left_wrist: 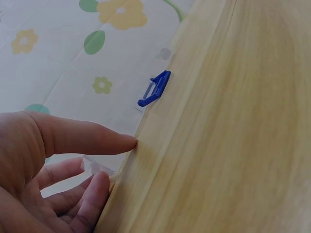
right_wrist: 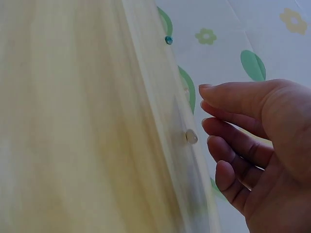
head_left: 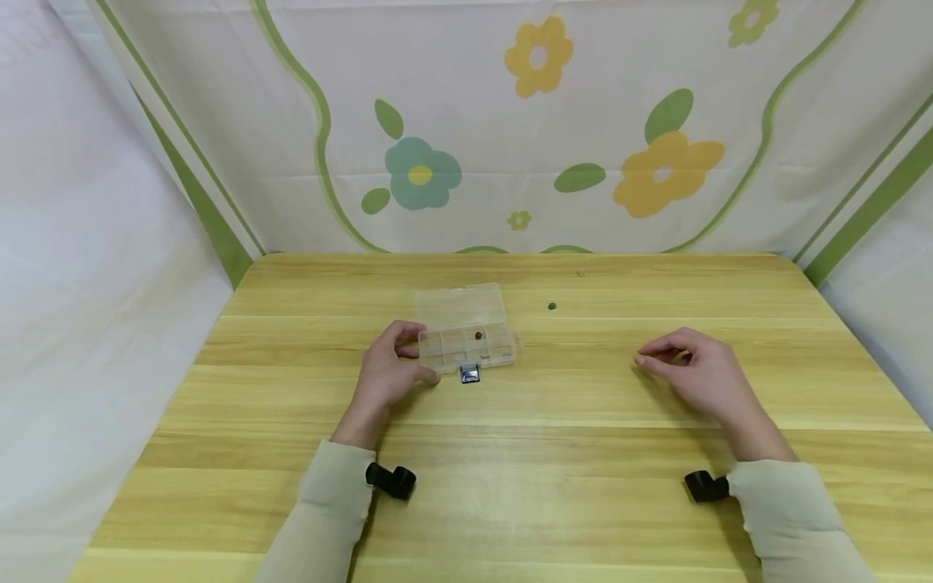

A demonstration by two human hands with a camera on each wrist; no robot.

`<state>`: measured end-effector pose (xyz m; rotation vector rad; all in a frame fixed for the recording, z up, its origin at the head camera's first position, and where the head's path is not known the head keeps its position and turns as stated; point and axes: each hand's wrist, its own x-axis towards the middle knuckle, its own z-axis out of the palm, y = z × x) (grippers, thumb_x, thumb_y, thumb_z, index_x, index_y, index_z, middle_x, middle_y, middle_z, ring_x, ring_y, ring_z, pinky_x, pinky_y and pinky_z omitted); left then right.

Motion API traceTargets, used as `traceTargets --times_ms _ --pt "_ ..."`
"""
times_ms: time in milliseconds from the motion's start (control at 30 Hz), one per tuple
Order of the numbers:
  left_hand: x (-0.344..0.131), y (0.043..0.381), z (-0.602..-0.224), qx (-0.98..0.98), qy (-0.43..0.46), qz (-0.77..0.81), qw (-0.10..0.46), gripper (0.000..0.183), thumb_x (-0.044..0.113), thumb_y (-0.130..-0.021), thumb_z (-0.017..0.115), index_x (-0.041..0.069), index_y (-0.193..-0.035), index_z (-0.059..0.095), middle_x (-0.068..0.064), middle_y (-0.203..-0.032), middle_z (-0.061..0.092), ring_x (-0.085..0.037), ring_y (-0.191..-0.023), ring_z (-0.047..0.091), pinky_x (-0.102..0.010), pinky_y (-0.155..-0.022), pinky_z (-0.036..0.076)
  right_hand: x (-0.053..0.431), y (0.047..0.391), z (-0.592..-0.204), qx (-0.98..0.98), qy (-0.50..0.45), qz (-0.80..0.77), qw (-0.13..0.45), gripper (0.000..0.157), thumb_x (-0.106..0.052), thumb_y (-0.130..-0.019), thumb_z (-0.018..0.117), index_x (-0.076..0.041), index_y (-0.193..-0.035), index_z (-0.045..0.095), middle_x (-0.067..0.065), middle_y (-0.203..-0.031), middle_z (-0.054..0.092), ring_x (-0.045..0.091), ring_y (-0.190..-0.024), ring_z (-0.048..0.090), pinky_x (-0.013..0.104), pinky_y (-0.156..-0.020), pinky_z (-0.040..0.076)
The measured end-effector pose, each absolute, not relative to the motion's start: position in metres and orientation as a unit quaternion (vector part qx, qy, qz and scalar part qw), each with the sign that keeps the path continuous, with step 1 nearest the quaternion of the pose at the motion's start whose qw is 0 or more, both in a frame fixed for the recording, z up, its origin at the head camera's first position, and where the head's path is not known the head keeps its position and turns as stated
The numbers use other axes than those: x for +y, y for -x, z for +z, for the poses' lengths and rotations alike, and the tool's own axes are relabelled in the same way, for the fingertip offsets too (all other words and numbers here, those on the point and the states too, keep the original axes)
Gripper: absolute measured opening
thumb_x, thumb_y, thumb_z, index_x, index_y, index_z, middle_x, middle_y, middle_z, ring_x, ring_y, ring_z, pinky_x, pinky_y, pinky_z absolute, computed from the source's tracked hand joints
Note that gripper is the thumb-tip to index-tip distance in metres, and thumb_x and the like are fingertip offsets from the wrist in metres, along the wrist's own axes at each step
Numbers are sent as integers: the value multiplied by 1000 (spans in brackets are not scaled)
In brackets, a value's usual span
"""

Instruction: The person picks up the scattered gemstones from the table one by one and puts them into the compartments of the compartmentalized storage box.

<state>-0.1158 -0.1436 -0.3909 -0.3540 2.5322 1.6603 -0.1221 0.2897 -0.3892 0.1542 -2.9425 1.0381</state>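
Observation:
At the left end of a clear plastic compartment box (head_left: pixel 432 346), my left hand (head_left: pixel 389 364) holds it, thumb at the front and fingers behind. Its clear lid (head_left: pixel 459 306) stands folded back, and a blue latch (head_left: pixel 470 373) hangs from the front. One compartment contains a small dark red-brown bead (head_left: pixel 479 335). Above the table on the right, my right hand (head_left: pixel 692 368) has its fingers loosely bent, thumb and index tips close together. Just off its fingertips in the right wrist view lies a clear bead (right_wrist: pixel 192 136). Nothing shows between those fingers.
A small dark green bead (head_left: pixel 551 306) lies right of the box. Farther back, near the far table edge, is a tiny pale bead (head_left: pixel 580 274). The wooden table (head_left: pixel 539 470) meets a flowered cloth (head_left: pixel 481 210) at the back.

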Motion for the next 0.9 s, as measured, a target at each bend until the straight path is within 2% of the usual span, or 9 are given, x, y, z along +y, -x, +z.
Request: traceTargets --times_ms 367,767,900 --pt "-143 117 -390 831 115 543 45 74 -11 -72 86 14 -138 66 -10 -142 67 -30 -118 60 -41 -98 49 311 116 -390 -945 -16 327 -3 34 -49 -98 77 -21 -116 81 5 -118 76 2 -90 59 20 -72 49" --pt "-144 116 -390 831 116 542 47 74 -11 -72 85 14 -139 65 -10 -143 66 -31 -119 60 -43 -100 49 330 116 -393 -946 -11 323 -10 40 -48 -92 84 -18 -117 81 -8 -102 79 -4 -86 60 18 -71 48" --pt "-143 116 -390 831 116 541 47 74 -11 -72 85 14 -139 65 -10 -144 66 -31 -119 60 -43 -100 49 333 114 -394 -947 -11 320 -16 42 -48 -90 86 -17 -118 81 -5 -103 79 -3 -85 60 19 -70 49"
